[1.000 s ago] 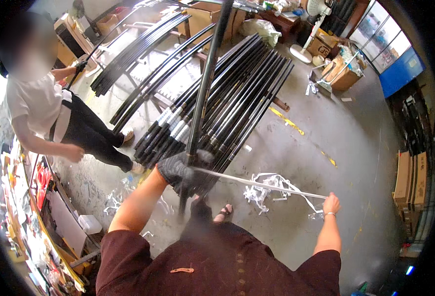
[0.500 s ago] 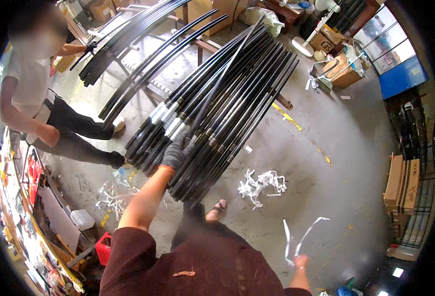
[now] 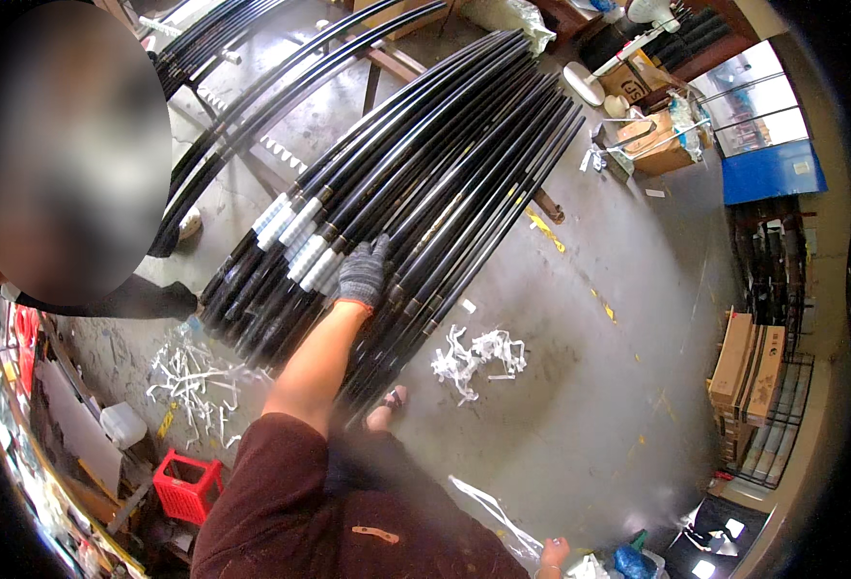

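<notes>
A wide bundle of long, slightly bent black poles [image 3: 445, 145] slants across the middle, several with white wrapped bands near their lower ends. My left hand [image 3: 363, 273], in a dark grey glove with an orange cuff, is on the bundle just right of these white bands. Its fingers curl over one black pole; the fingertips are partly hidden among the poles. My bare right hand [image 3: 553, 553], low at the lower edge, is closed on thin white strips [image 3: 498, 511] that trail up and left from it.
A co-worker [image 3: 68, 154] stands close on the left beside more curved poles [image 3: 242, 116] on a rack. White strip scraps [image 3: 479, 362] lie in piles on the floor. A red plastic stool [image 3: 186, 485] is at lower left; cartons [image 3: 746, 372] stand right.
The pole lifted across the bundle under my left hand now lies down among the others. My right hand with the strips has moved lower and left. The co-worker has come closer.
</notes>
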`<action>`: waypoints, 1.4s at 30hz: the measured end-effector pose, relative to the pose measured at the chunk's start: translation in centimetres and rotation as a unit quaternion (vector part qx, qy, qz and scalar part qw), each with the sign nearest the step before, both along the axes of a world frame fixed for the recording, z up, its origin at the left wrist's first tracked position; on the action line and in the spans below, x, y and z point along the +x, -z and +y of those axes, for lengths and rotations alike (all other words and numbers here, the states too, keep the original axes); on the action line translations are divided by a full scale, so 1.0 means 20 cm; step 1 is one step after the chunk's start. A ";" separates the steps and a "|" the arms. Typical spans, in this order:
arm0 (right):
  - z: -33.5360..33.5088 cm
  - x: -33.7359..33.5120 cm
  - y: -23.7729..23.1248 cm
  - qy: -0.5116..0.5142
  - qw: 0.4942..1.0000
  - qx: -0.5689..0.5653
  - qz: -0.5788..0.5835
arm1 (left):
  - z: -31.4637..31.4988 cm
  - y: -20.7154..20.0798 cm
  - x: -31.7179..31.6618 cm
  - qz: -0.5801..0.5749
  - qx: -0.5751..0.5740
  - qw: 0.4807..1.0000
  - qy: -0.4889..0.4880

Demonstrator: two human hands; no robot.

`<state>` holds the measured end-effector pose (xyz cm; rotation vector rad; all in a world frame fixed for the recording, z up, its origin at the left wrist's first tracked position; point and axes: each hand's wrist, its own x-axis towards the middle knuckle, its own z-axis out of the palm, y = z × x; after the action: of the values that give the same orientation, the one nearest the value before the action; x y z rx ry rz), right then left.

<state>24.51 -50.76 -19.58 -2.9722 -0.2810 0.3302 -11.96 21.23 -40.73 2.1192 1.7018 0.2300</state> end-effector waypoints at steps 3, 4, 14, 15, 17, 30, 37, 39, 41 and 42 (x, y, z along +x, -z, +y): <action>0.25 -0.08 0.01 -0.017 0.999 -0.029 0.029 | -0.10 -0.11 0.01 -0.042 0.029 0.999 -0.018; 0.32 -0.08 0.03 -0.013 0.999 -0.024 0.044 | -0.16 -0.12 -0.01 -0.057 0.044 0.997 -0.032; 0.47 0.13 0.38 -0.161 0.982 -0.018 0.093 | -1.19 -0.08 -0.78 -0.151 -0.004 0.864 -0.481; 0.48 0.18 0.43 -0.154 0.979 -0.021 0.131 | -1.21 -0.06 -0.81 -0.078 -0.008 0.861 -0.502; 0.56 0.26 0.45 -0.142 0.969 -0.030 0.200 | -1.29 0.30 -0.93 -0.256 -0.140 0.759 -0.583; 0.70 0.23 0.52 -0.117 0.960 0.016 0.254 | -1.22 -0.15 -0.85 -0.415 -0.050 0.758 -0.500; 0.57 0.18 0.66 -0.077 0.951 -0.012 0.298 | -0.90 -0.68 -0.88 -0.185 -0.127 0.968 -0.111; 0.64 0.15 0.61 -0.041 0.947 -0.002 0.318 | -0.84 -0.78 -0.81 -0.050 -0.154 0.985 -0.066; 0.71 0.12 0.55 0.021 0.938 0.044 0.344 | -0.83 -0.89 -0.80 -0.173 -0.188 0.966 -0.048; 0.69 0.13 0.57 -0.022 0.953 0.051 0.299 | -0.82 -0.94 -0.80 -0.233 -0.206 0.950 -0.038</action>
<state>27.16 -37.02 -31.04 -2.6043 -0.2755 1.1459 -28.00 4.89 -21.96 1.5474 1.4029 0.3345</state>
